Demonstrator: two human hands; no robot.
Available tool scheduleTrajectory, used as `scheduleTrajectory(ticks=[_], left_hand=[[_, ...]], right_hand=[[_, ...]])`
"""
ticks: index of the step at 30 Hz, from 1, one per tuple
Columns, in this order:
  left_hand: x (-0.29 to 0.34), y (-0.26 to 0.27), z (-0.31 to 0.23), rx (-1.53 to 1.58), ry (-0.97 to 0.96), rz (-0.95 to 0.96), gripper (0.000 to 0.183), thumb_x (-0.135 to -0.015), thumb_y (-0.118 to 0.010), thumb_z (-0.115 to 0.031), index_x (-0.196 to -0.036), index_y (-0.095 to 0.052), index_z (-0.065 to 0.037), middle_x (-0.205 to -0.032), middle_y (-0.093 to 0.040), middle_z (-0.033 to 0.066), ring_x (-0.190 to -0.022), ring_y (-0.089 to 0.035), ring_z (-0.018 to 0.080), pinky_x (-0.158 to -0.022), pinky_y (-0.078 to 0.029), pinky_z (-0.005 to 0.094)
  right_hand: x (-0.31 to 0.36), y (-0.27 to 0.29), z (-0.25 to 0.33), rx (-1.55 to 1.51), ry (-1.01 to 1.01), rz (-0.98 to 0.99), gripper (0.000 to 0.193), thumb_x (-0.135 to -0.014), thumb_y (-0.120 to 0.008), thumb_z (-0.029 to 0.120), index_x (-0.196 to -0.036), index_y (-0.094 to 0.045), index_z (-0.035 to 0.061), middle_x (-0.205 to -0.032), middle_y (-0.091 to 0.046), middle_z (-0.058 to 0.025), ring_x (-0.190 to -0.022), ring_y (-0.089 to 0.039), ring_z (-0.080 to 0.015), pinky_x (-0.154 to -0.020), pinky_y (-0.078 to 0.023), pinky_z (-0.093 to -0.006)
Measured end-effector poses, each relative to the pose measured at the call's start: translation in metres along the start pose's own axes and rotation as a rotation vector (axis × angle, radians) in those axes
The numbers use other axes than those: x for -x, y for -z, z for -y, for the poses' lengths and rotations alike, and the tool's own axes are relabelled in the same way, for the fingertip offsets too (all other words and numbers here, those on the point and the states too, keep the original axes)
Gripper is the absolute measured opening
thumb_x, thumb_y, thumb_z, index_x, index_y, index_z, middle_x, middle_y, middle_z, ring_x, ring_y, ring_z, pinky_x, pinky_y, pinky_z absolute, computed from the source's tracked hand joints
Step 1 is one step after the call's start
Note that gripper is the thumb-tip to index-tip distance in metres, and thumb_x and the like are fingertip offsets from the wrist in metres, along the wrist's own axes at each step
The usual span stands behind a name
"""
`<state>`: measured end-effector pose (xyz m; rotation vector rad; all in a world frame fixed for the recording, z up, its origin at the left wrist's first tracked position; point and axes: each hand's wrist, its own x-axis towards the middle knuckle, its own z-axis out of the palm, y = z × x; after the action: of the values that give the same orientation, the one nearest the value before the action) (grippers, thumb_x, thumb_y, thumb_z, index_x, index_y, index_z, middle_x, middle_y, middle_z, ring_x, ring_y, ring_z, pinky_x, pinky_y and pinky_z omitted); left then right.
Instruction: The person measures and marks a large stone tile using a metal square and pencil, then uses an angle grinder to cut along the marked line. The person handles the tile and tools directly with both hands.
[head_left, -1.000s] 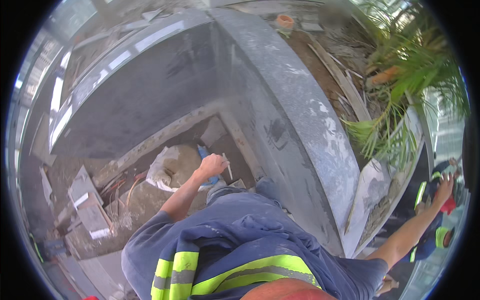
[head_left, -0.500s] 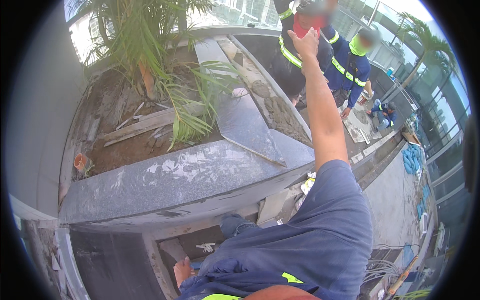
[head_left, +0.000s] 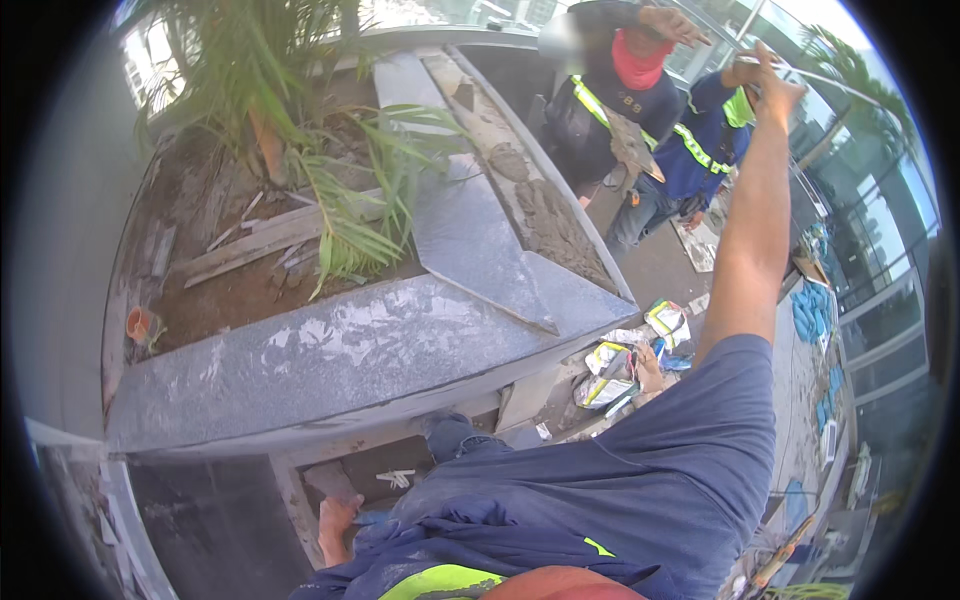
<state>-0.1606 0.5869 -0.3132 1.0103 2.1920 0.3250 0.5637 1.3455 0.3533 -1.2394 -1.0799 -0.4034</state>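
Observation:
My right hand (head_left: 776,95) is raised at the end of a stretched arm, fingers apart and holding nothing that I can see. It is held up in front of a co-worker in a navy top with a yellow-green neck cover (head_left: 738,108). Low at the left, my left hand (head_left: 338,518) is closed beside a small blue piece (head_left: 372,517); its grip is partly hidden. Between my hands lies a planter's grey stone ledge (head_left: 320,350), stained whitish. A loose angled stone slab (head_left: 480,240) rests on it, next to a strip of wet mortar (head_left: 550,220).
Another co-worker with a red neck cover (head_left: 638,62) stands behind the planter, near a mortar-smeared board (head_left: 632,148). Palm fronds (head_left: 365,235) hang over the soil and wooden planks (head_left: 265,245). Torn bags (head_left: 608,375) lie by the planter's corner. Blue bundles (head_left: 815,312) lie at right.
My right arm has swung rightward, and the view has shifted. The co-worker with the red neck cover has a hand raised at the head; the other one's arm is now up.

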Motion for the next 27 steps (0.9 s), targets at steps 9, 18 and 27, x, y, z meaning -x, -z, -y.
scheduleTrajectory(ticks=[9,18,27], left_hand=[[0.046,0.014,0.029,0.197,0.133,-0.126,0.071,-0.089,-0.085,-0.049,-0.136,-0.067,0.000,-0.108,-0.078,0.0275,-0.110,-0.074,0.0455,-0.094,-0.059,0.0537],[0.151,0.031,0.014,0.485,0.231,-0.520,0.101,-0.091,-0.088,-0.039,-0.166,-0.035,0.003,-0.147,-0.060,0.0352,-0.127,-0.067,0.0470,-0.109,-0.054,0.0524],[0.212,0.262,-0.099,-0.192,-0.514,-1.204,0.104,-0.077,-0.095,-0.037,-0.165,-0.046,-0.013,-0.166,-0.046,0.0144,-0.151,-0.048,0.0349,-0.124,-0.041,0.0574]], right_hand=[[0.119,0.010,0.003,-0.114,0.095,0.250,0.132,-0.081,-0.078,0.065,-0.161,-0.018,-0.0196,-0.158,-0.044,-0.0355,-0.143,-0.052,-0.0425,-0.122,-0.043,-0.0479],[0.341,0.165,0.280,-0.860,0.049,0.328,0.107,-0.100,-0.055,0.067,-0.163,-0.027,-0.0152,-0.151,-0.057,-0.0315,-0.134,-0.062,-0.0412,-0.115,-0.049,-0.0490],[0.635,0.148,0.520,-1.306,-0.008,2.014,0.089,-0.114,-0.043,0.063,-0.161,-0.041,-0.0123,-0.130,-0.075,-0.0278,-0.105,-0.077,-0.0288,-0.092,-0.061,-0.0375]])
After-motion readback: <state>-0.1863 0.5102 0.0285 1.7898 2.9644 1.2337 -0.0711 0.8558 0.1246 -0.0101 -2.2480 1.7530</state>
